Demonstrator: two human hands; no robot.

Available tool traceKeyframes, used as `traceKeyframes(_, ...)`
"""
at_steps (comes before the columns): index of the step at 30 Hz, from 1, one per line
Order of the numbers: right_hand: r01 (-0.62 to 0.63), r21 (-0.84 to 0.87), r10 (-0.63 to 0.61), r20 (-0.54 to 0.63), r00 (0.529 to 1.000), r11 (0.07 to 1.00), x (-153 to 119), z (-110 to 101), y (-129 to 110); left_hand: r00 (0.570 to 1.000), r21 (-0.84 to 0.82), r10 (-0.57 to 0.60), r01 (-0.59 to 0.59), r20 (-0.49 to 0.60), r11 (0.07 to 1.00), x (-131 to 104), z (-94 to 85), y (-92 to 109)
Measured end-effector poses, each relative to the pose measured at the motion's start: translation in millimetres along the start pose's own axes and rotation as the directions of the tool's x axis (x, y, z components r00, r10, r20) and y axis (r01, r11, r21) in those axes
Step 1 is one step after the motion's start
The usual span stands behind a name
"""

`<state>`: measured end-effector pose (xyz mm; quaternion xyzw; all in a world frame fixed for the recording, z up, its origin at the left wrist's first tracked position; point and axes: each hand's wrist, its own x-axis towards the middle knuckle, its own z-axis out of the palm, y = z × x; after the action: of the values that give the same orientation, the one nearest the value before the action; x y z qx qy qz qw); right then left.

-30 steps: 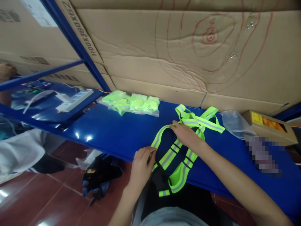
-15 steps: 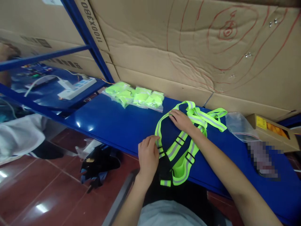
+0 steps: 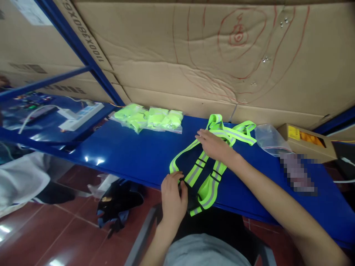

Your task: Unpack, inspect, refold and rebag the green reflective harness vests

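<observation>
A fluorescent yellow-green reflective vest [image 3: 208,192] made of straps with grey stripes and black sliders lies across the blue table, its lower end at the near edge. My left hand [image 3: 173,195] is closed on the left strap near the black joining piece, covering the slider there. Over the upper straps rests my right hand [image 3: 215,146], palm down, fingers stretched out to the left. The strap loops [image 3: 241,133] lie loosely crossed beyond it.
Bagged yellow-green items [image 3: 149,118] lie at the table's back left. On the right are a clear zip bag [image 3: 270,140], an open-windowed cardboard box [image 3: 307,142] and a pixelated object [image 3: 298,173]. A cardboard wall [image 3: 166,48] stands behind; a power strip [image 3: 80,116] sits left.
The view has swung right, so the scene sits further left. My left hand has moved onto the strap's slider, and my right hand's fingers have straightened over the straps.
</observation>
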<state>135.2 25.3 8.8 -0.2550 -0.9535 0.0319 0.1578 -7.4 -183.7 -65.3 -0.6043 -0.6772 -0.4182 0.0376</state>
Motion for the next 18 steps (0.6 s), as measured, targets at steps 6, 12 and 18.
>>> traceKeyframes(6,-0.025,0.076,0.031,-0.083,0.996,0.997,-112.8,-25.2,-60.0,1.000,-0.050,0.027,-0.026,0.014,0.998,-5.1,5.2,14.3)
traceKeyframes(12,-0.336,0.014,0.336,0.008,0.942,0.942,-179.2,2.4,-64.5,0.986,-0.052,0.138,-0.133,0.099,0.990,-18.1,11.2,35.8)
traceKeyframes(18,-0.469,0.009,0.469,-0.033,0.883,0.883,-164.5,16.5,-58.0,0.995,-0.036,0.094,-0.095,-0.015,0.995,-18.6,26.0,49.9)
